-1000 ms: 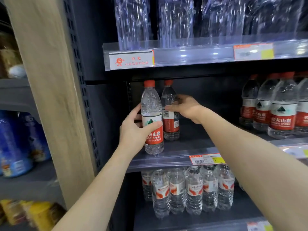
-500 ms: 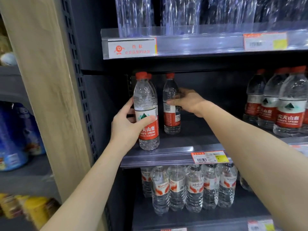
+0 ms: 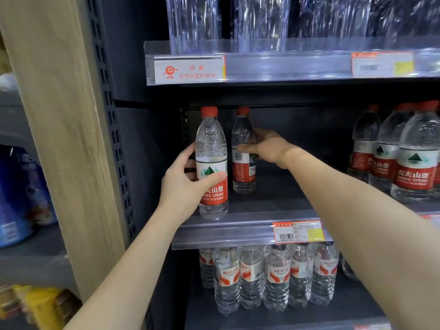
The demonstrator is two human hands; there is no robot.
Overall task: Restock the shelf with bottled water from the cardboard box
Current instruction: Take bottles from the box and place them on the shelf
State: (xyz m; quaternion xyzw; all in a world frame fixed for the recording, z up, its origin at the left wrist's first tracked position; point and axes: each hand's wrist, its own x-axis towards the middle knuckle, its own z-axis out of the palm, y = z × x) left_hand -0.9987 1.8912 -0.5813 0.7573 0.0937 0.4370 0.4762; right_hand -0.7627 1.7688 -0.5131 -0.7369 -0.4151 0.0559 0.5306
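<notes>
The right hand has pushed its bottle deeper; the left hand fingers stay wrapped around the front bottle, filling the shelf row.

- Middle shelf: bare dark stretch between rear bottle and right-hand bottle group; room to reach in there.
- Right arm crosses that gap on a slant, hand on the rear bottle.
- Left end: front bottle at the shelf lip, left hand around it, side wall just beside.
- Upper shelf caps headroom over the red caps.
- Lower shelf: bottle row fills the front.
</notes>
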